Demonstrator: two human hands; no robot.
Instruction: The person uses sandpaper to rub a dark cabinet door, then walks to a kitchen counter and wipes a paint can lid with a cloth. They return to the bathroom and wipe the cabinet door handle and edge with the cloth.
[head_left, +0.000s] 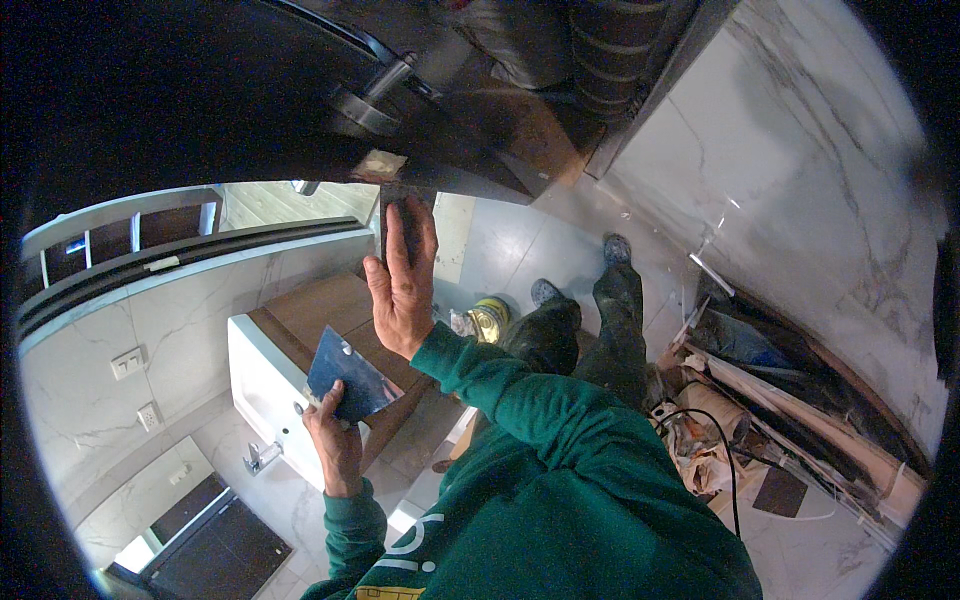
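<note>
My left hand grips a flat, shiny, bluish metal plate by its lower edge, thumb on top, beside a white sink. Higher up, my right hand reaches up with fingers lengthened over a dark, flat, rectangular blade-like piece, pressing it up by the edge of a large dark panel. A pale, whitish patch shows on that panel just above my fingertips. The grip on the dark piece is partly hidden by the fingers.
The white sink with a chrome tap is at my left, by a wooden counter. A yellow-rimmed bucket stands near my legs. Boards and debris with a black cable lie at right.
</note>
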